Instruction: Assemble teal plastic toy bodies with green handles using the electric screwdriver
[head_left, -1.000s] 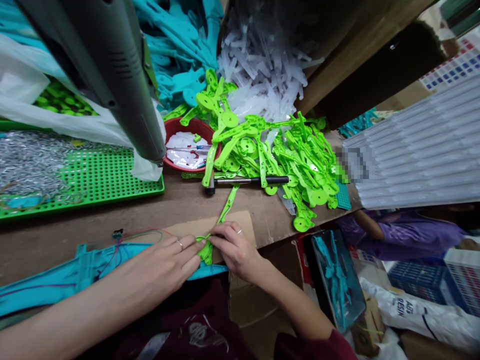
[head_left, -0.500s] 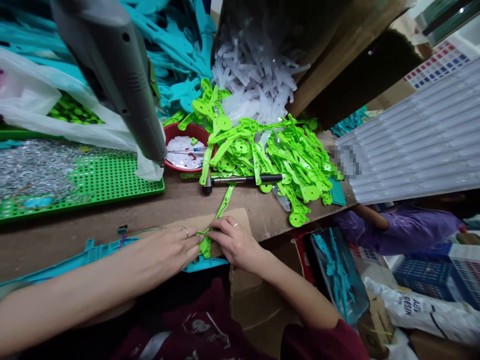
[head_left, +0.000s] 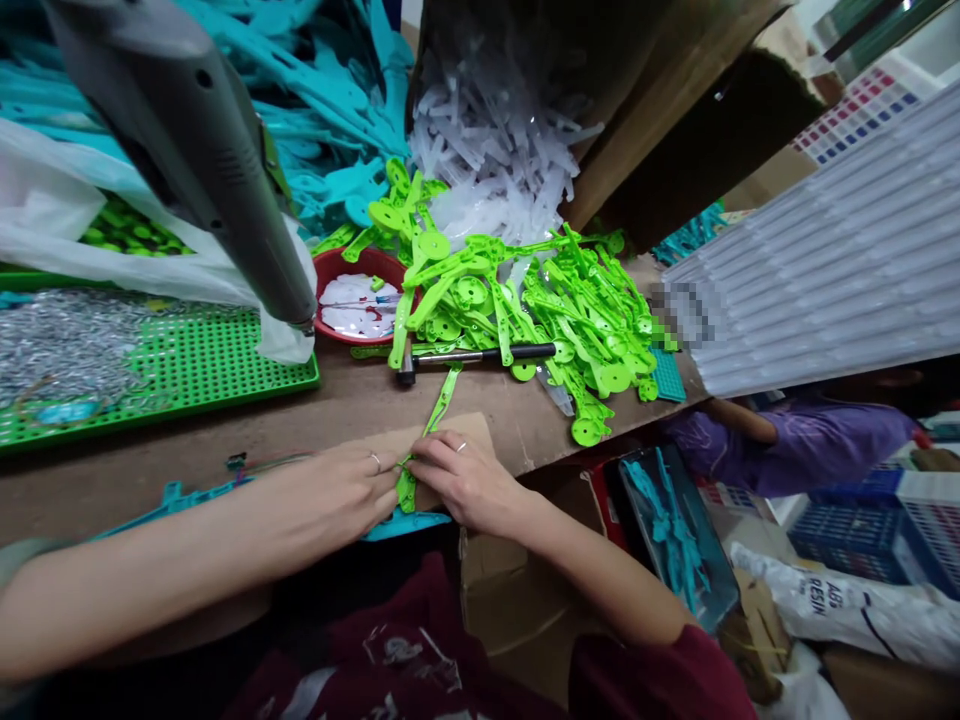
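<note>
My left hand (head_left: 358, 490) and my right hand (head_left: 461, 480) meet near the front edge of the bench, both with fingers closed on a bright green plastic part (head_left: 406, 490). Its lower end shows between the hands, while fingertips cover the middle. A slim green arm (head_left: 442, 398) sticks out above my fingers; whether it belongs to the same part I cannot tell. Beneath lie a piece of cardboard (head_left: 480, 432) and a long turquoise plastic piece (head_left: 409, 525), partly hidden by my left forearm. Thin wires with a small connector (head_left: 237, 462) lie beyond that forearm.
A hammer (head_left: 480, 355) lies before a heap of green parts (head_left: 555, 310). Left of it are a red bowl (head_left: 322, 330), a grey power screwdriver (head_left: 225, 170) hanging down, and a green tray (head_left: 225, 350) of screws. Another person's purple sleeve (head_left: 817, 440) shows at the right.
The whole view has shifted slightly, so the bench things sit a little further left. Both hands stay together on the green part, my fingertips closer over it.
</note>
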